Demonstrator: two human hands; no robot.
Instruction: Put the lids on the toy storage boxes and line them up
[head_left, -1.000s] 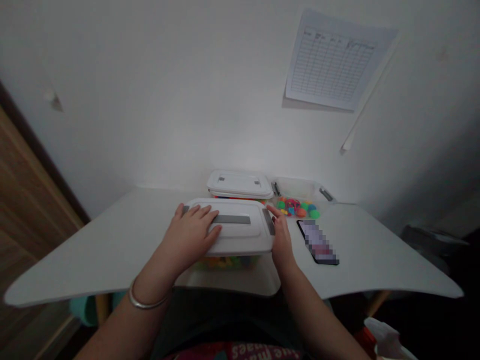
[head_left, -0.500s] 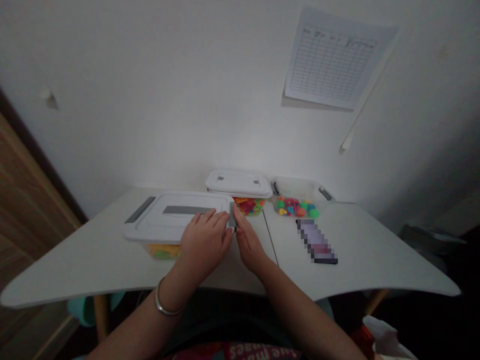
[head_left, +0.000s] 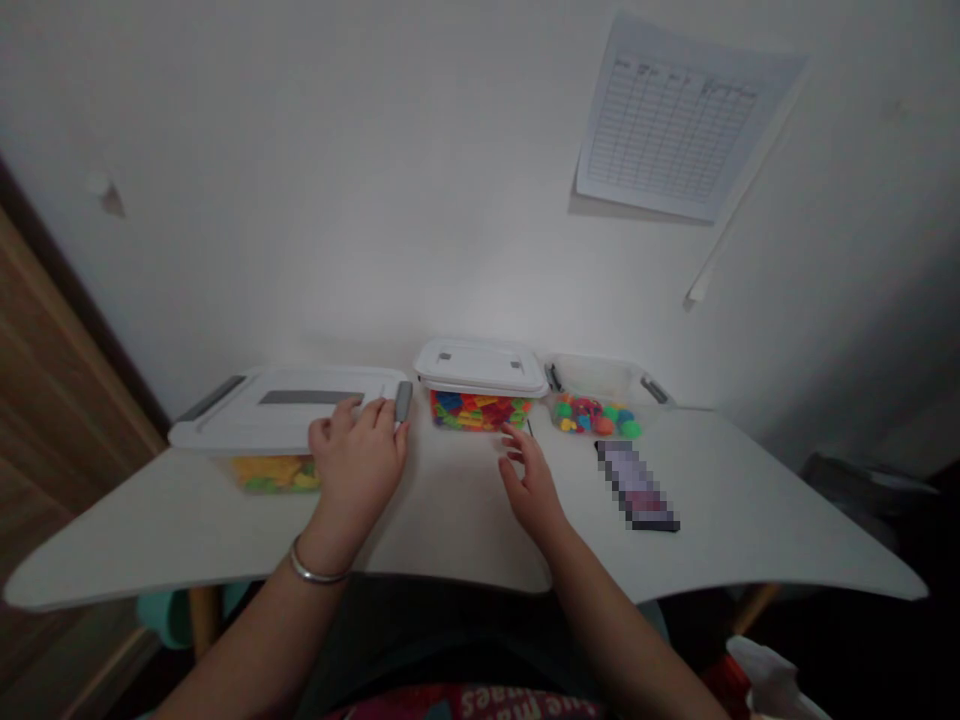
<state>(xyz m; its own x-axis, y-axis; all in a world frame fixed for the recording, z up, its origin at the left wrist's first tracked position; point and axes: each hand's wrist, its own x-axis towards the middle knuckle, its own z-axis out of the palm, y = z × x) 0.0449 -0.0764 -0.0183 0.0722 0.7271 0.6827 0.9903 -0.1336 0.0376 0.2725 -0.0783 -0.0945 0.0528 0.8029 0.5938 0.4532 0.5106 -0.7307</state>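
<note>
A clear storage box with a white lid (head_left: 247, 425) and grey latches stands at the left, with yellow and green pieces (head_left: 274, 472) showing inside. My left hand (head_left: 360, 450) is on its front right corner, fingers bent over the lid and thumb by the right grey latch (head_left: 403, 401). Apart from the box, my right hand (head_left: 534, 490) hovers over the table with its fingers loosely spread, holding nothing. Just beyond it sits a smaller clear box of colourful bricks (head_left: 480, 410), its white lid (head_left: 484, 366) resting on top.
At the back right, a lidless clear container (head_left: 600, 378) holds bright round pieces. A phone (head_left: 637, 485) with a blurred screen lies in front of it on the white table (head_left: 465, 530). The wall behind carries a printed sheet (head_left: 679, 120).
The left storage box has slid leftward with my left hand on it. My right hand has come off its right latch and moved right, uncovering more of the brick box.
</note>
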